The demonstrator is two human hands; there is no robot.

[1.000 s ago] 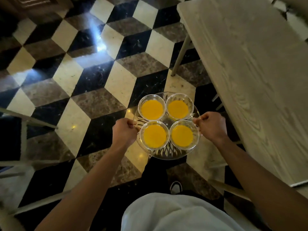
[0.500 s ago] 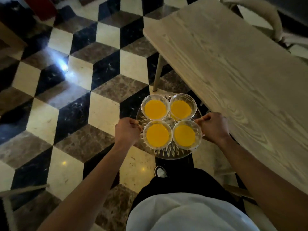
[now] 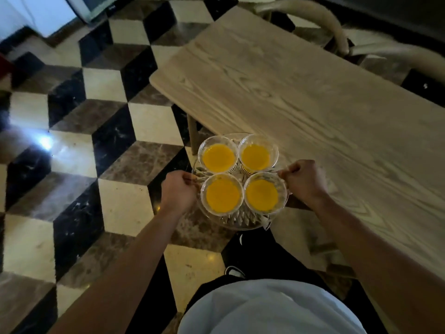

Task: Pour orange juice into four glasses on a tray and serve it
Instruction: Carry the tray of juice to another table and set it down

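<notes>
You grip the cut-glass tray (image 3: 237, 219) level with your left hand (image 3: 177, 192) and right hand (image 3: 304, 180) closed on opposite rims — four juice-filled glasses (image 3: 222, 196) clustered centrally for balance — just beside the wooden table (image 3: 313, 104) edge.

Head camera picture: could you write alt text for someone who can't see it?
Seen from above, a left hand and right hand carry a round glass tray holding four glasses of orange juice over a chequered floor, beside a pale wooden table.

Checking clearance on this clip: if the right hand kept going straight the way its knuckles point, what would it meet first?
The right hand points at the near right glass on the tray, probably meeting it first; depth unclear.
</notes>
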